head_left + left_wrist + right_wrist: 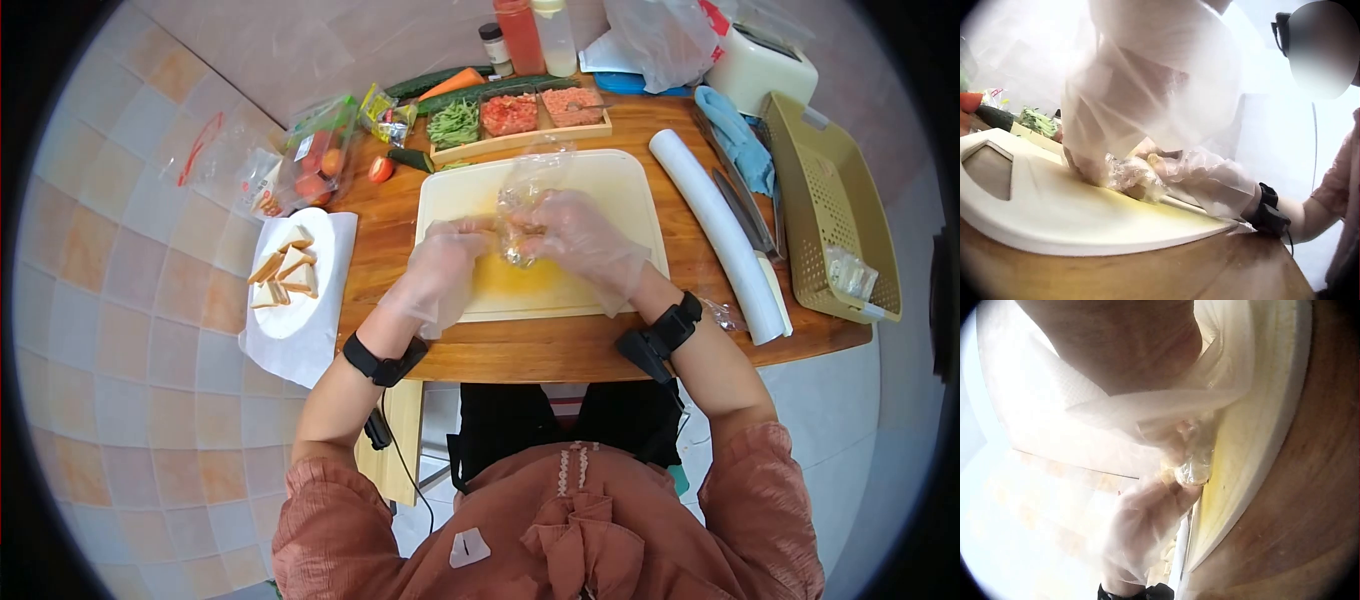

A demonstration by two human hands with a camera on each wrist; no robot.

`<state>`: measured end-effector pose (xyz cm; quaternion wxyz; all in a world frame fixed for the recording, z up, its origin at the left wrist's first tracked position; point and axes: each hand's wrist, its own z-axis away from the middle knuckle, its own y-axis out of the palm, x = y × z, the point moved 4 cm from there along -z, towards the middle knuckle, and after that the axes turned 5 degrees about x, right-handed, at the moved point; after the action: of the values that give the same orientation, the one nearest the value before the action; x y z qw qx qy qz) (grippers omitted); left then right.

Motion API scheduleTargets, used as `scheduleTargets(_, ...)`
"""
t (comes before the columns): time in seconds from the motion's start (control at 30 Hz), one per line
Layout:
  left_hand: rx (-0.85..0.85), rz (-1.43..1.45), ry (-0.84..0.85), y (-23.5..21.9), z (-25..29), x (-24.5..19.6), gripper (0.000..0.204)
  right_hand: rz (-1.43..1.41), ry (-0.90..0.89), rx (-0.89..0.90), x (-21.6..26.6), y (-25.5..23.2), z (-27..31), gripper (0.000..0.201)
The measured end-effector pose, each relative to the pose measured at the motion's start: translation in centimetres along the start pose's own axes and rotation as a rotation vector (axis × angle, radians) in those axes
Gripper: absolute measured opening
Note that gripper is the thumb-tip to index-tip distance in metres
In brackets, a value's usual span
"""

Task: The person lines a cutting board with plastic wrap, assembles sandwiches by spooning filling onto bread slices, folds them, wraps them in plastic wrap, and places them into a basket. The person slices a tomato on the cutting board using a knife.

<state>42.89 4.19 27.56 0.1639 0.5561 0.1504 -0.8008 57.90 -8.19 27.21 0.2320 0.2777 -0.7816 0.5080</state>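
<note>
Head view: the wrap [517, 246] (long axis pointing roughly forward) lies between left grip [447, 262] and right grip [580, 236], both pinching it.

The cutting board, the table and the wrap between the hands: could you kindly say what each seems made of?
Cutting board: probably plastic, matte and cream-white, with a smooth rounded edge.
Table: wood or wood-look, probably varnished, with brown streaky grain and slight sheen.
Wrap: likely thin plastic film, clear and glossy, crinkled with bright highlights.
</note>
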Motion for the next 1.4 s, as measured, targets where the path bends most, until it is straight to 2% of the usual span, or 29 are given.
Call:
scheduleTargets(0.07, -0.016, 0.176, 0.054, 0.7, 0.1, -1.1, 0.025, -0.036, 0.009, 0.003, 0.1, 0.0, 0.0, 0.039)
scheduleTargets(0.1, -0.016, 0.175, 0.055, 0.5, -0.2, -0.9, 0.025, -0.071, 0.021, 0.006, 0.1, -0.1, 0.0, 0.04)
scheduleTargets(0.17, 0.022, -0.108, 0.218, 0.0, -1.1, -1.0, 0.023, -0.11, 0.049, 0.007, 0.2, -0.1, 0.1, 0.041)
scheduleTargets(0.27, 0.107, -0.141, 0.246, -0.1, -1.5, -1.0, 0.022, -0.158, 0.076, 0.013, -0.1, 0.0, 0.2, 0.043)
scheduleTargets(0.3, 0.107, -0.141, 0.245, -0.2, -1.4, -1.3, 0.022, -0.166, 0.073, 0.02, -0.1, 0.0, 0.2, 0.044)
scheduleTargets(0.37, 0.172, 0.341, 0.048, 0.0, -1.3, -1.3, 0.021, -0.179, 0.091, 0.014, -0.1, 0.0, 0.2, 0.044)
scheduleTargets(0.47, 0.122, 0.295, -0.047, -0.3, -2.1, -1.0, 0.023, -0.185, 0.095, -0.002, -0.3, 0.0, 0.2, 0.045)
scheduleTargets(0.6, 0.112, 0.365, -0.052, 0.0, -2.5, -0.7, 0.026, -0.102, 0.04, -0.014, -0.4, 0.0, 0.0, 0.042)
scheduleTargets(0.67, 0.194, 0.44, -0.003, 0.4, -2.4, -0.9, 0.015, -0.119, 0.041, -0.007, -0.2, -0.1, 0.1, 0.042)
scheduleTargets(0.7, 0.194, 0.441, -0.002, 0.2, -2.6, -0.6, 0.015, -0.136, 0.042, -0.001, 0.1, -0.3, 0.0, 0.041)
scheduleTargets(0.77, 0.306, 0.418, 0.093, 0.0, -2.8, -0.1, 0.019, -0.137, 0.028, 0.007, 0.8, -0.7, 0.0, 0.042)
scheduleTargets(0.93, 0.28, 0.403, 0.123, 0.5, -1.9, -1.0, 0.023, -0.129, 0.013, -0.025, 0.9, -0.7, 0.0, 0.049)
scheduleTargets(1.03, 0.232, 0.433, 0.16, 0.9, -2.2, -1.1, 0.026, -0.169, 0.014, -0.099, 2.3, -1.5, -0.1, 0.052)
scheduleTargets(1.1, 0.216, 0.455, 0.179, 0.6, -2.5, -1.1, 0.027, -0.418, 0.078, -0.138, 3.3, -2.0, 0.0, 0.05)
scheduleTargets(1.13, 0.24, 0.447, 0.197, 0.2, -2.8, -1.0, 0.03, -0.418, 0.079, -0.142, 3.2, -2.0, 0.0, 0.05)
scheduleTargets(1.2, 0.268, 0.434, 0.212, 0.1, -2.8, -1.1, 0.033, -0.596, 0.125, -0.246, 2.3, -2.1, -0.1, 0.043)
scheduleTargets(1.23, 0.22, 0.46, 0.221, 0.2, -2.4, -1.7, 0.034, -0.596, 0.125, -0.253, 1.3, -1.8, -0.2, 0.043)
scheduleTargets(1.3, 0.173, 0.48, 0.228, 0.5, -1.8, -2.6, 0.034, -0.32, 0.102, -0.597, -0.5, -2.4, 0.1, 0.032)
scheduleTargets(1.33, 0.153, 0.518, 0.236, 0.8, -1.7, -3.0, 0.033, -0.321, 0.103, -0.603, -1.1, -2.4, 0.3, 0.032)
scheduleTargets(1.4, 0.138, 0.552, 0.244, 1.1, -1.7, -3.2, 0.032, -0.208, 0.215, -0.69, -1.6, -3.1, 0.7, 0.028)
